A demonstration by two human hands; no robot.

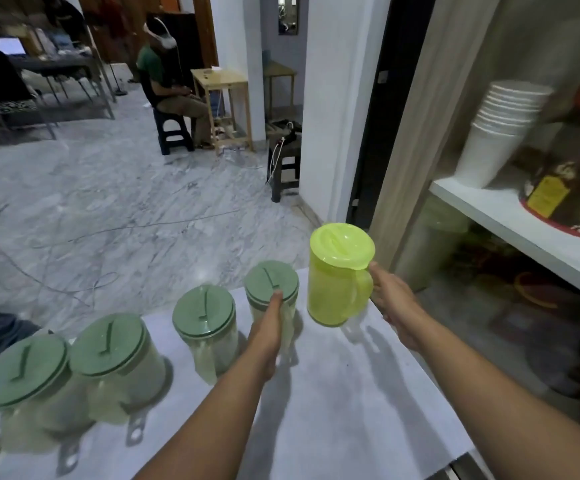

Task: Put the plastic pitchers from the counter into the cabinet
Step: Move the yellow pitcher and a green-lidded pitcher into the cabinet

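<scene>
At the counter's far right corner: the yellow pitcher (338,277) stood or hung just above the top, lid on, handle turned toward the cabinet; lift could not be told.
Right hand (390,297): fingers wrapped round the yellow pitcher's handle, closed on it.
Left hand (267,336): curled round the handle of the nearest green pitcher (271,292), thumb up against the lid rim.
Row: three more green-lidded pitchers (205,322) ran leftward along the counter's far edge, close together, handles toward the person.
Step, as judged: carrying the yellow one first into the cabinet, the green one following.
Doing it well: keep the grip low on the handle, pitcher upright so the lid stays seated; lift clear of the counter (350,393) before swinging right.
Edges: the far edge lay just behind the row, floor below; a nudge backward could tip one off.
Room: the upper shelf (510,216) held stacked cups (499,129) and a wrapped tray, little space; the shelf below looked cluttered and dim, free room uncertain.
</scene>
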